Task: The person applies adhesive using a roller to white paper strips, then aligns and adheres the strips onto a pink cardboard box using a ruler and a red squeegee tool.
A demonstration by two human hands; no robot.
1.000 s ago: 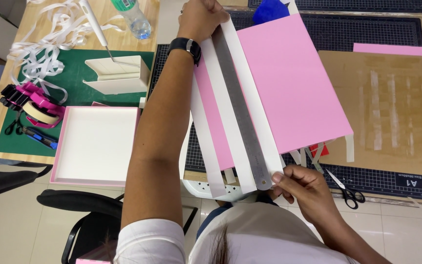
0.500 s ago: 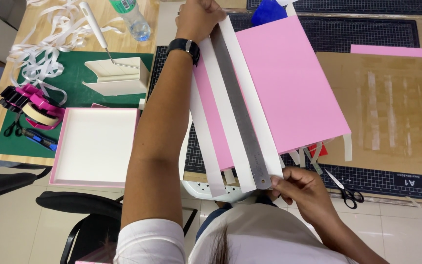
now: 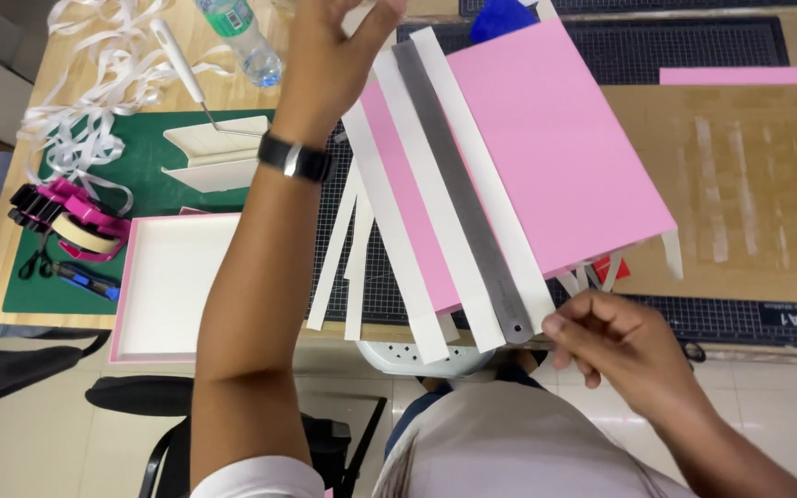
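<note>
A pink sheet (image 3: 555,148) lies tilted on the black cutting mat (image 3: 694,46). Across its left side lie long white paper strips (image 3: 398,212) and a grey steel ruler (image 3: 458,184). My left hand (image 3: 334,51), with a black watch on the wrist, hovers over the far ends of the strips, fingers spread, holding nothing. My right hand (image 3: 615,346) is at the table's near edge, its fingertips pinched at the near end of the white strip (image 3: 518,249) just right of the ruler.
A white tray with a pink rim (image 3: 172,286) sits at the left. Behind it are a green mat (image 3: 140,184), a pink tape dispenser (image 3: 80,226), loose white ribbon (image 3: 85,92), a bottle (image 3: 242,37) and folded white pieces (image 3: 214,157). Brown board (image 3: 749,194) lies right.
My left hand has come off the far end of the ruler and drawn back toward me, fingers now spread. My right hand shifted slightly right at the ruler's near end.
</note>
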